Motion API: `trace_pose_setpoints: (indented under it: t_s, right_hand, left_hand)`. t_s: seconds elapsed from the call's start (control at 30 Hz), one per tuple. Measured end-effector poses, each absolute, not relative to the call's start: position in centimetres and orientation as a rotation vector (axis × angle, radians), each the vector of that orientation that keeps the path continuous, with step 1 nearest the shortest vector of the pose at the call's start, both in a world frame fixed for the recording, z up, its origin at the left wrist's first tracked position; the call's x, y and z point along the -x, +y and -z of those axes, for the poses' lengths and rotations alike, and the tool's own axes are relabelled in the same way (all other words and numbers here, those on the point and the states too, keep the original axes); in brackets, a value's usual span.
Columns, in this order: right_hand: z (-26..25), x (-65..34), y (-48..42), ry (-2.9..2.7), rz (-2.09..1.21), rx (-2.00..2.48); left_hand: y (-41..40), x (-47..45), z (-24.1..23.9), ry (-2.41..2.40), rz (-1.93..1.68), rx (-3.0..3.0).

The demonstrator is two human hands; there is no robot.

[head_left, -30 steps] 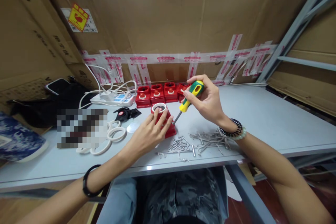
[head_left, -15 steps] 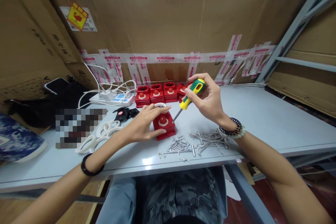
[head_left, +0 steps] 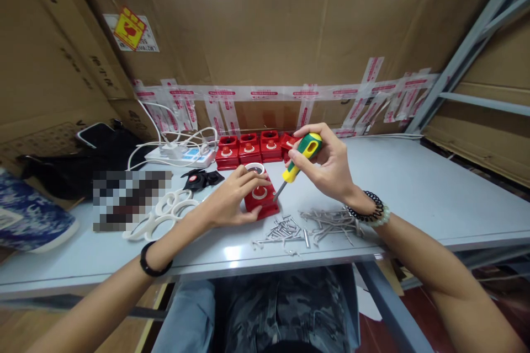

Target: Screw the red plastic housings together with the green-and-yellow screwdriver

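A red box-shaped housing (head_left: 268,207) with a round red knob stands on the table, a white ring at its back end. My left hand (head_left: 234,197) grips its left side, thumb low at the front and fingers across the top. In my right hand (head_left: 327,162) is a screwdriver (head_left: 308,148) with a green and yellow handle. It leans down to the left, and its tip meets the right edge of the housing near a small screw. Just in front lies a pile of small screws (head_left: 285,227), beside a heap of thin, pale grey strands (head_left: 331,222).
Several similar red housings (head_left: 249,147) stand in a row at the back. White rings (head_left: 159,226) and black parts (head_left: 201,179) lie to the left. Behind them is a power strip (head_left: 182,154) with white cables. A cardboard wall (head_left: 256,22) closes off the table's back.
The left fingers have drawn in closer around the red housing. The screwdriver handle has dipped slightly, its tip still at the housing's right edge. The whole view has shifted a little.
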State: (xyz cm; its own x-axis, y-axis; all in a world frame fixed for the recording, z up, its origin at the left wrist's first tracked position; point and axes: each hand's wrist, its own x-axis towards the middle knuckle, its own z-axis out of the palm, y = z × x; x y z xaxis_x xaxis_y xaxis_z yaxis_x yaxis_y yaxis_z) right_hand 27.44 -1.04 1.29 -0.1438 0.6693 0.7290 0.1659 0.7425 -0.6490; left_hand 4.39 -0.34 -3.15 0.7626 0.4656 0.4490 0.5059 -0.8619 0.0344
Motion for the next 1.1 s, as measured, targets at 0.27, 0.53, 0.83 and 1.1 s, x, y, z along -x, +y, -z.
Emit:
trace_pose_setpoints:
  t_s: [0.27,0.53,0.83,1.1]
  right_hand:
    - [-1.0,-27.5,-0.7,-1.668,-0.529,0.667]
    - [-1.0,-27.5,-0.6,-1.665,-0.508,0.661]
    - [-0.9,-27.5,0.1,-1.664,-0.406,0.679]
    - [-1.2,-27.7,0.3,-1.709,-0.340,0.700]
  left_hand:
    - [-0.9,-5.6,5.5,-0.747,0.757,2.558]
    - [-0.8,-5.3,5.3,-0.711,0.724,2.552]
    - [-0.3,-4.3,4.5,-0.713,0.921,2.801]
    - [0.0,-4.7,4.6,-0.725,0.989,2.842]
